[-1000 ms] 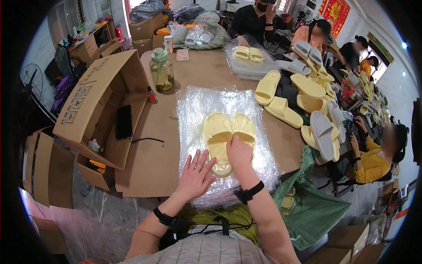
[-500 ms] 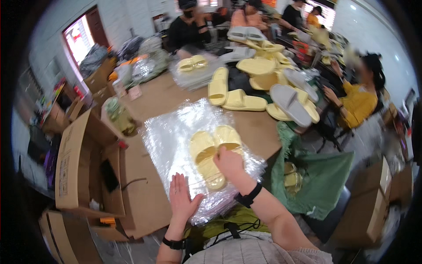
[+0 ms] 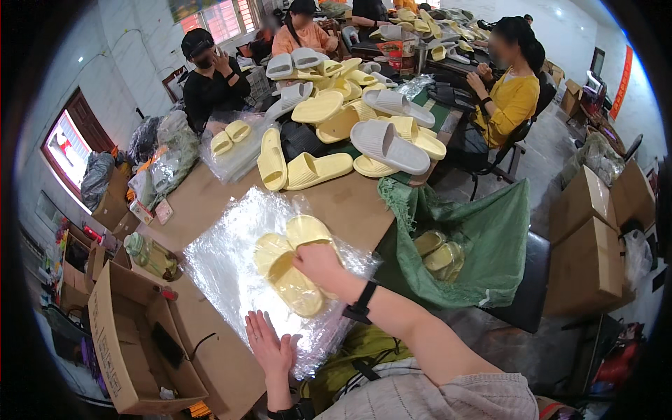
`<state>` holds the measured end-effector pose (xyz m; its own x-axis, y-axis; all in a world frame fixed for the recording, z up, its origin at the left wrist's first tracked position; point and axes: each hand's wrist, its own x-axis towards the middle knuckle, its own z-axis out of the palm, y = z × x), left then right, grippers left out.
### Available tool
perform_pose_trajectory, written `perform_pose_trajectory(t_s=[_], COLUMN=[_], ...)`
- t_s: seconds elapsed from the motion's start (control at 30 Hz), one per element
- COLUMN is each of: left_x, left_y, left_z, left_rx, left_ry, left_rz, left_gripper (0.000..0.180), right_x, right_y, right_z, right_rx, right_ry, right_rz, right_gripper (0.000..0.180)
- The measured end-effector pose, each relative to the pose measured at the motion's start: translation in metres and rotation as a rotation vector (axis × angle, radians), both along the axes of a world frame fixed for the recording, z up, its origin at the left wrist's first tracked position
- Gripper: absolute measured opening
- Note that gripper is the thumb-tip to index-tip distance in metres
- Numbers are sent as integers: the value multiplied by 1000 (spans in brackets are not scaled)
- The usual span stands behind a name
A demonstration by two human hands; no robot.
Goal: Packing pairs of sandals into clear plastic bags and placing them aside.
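A pair of pale yellow slide slippers (image 3: 288,278) lies side by side on a stack of clear plastic bags (image 3: 220,245) in front of me. My right hand (image 3: 318,264) is closed at the right-hand slipper, its curled fingers at the foot opening just below the strap; the fingertips are partly hidden. Whether a layer of film covers the slippers is hard to tell. Flat on the near left part of the bags rests my left hand (image 3: 270,350), fingers stretched out and thumb apart, holding nothing.
Loose yellow and grey slippers (image 3: 318,168) are heaped at the table's far side. An open carton (image 3: 122,350) stands left, near a jar (image 3: 150,257). At right, a green woven sack (image 3: 490,259) holds bagged slippers. Several people sit beyond, one in a yellow top (image 3: 514,105).
The view has swung right and up, so the table sits further left in it. My right hand stays closed at the slippers, my left hand flat on the bags.
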<state>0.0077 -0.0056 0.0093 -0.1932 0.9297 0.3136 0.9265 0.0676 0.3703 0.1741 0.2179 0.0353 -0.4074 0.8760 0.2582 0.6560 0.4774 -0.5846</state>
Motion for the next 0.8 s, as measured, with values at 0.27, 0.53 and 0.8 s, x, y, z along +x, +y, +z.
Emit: perform_pose_trajectory(t_s=[0.27, 0.53, 0.8], left_x=[-2, -5, 0], left_y=[-4, -8, -5], left_z=[2, 5, 8], left_rx=[16, -3, -37], left_ry=[-34, -12, -22], left_rz=[14, 35, 69], left_gripper=[85, 81, 84], right_x=[148, 365, 377], right_y=[-38, 33, 4], right_z=[-1, -122, -263], right_rx=[-70, 301, -1091], right_ry=[529, 632, 553], right_rz=[-343, -1037, -918], right_gripper=[18, 33, 55])
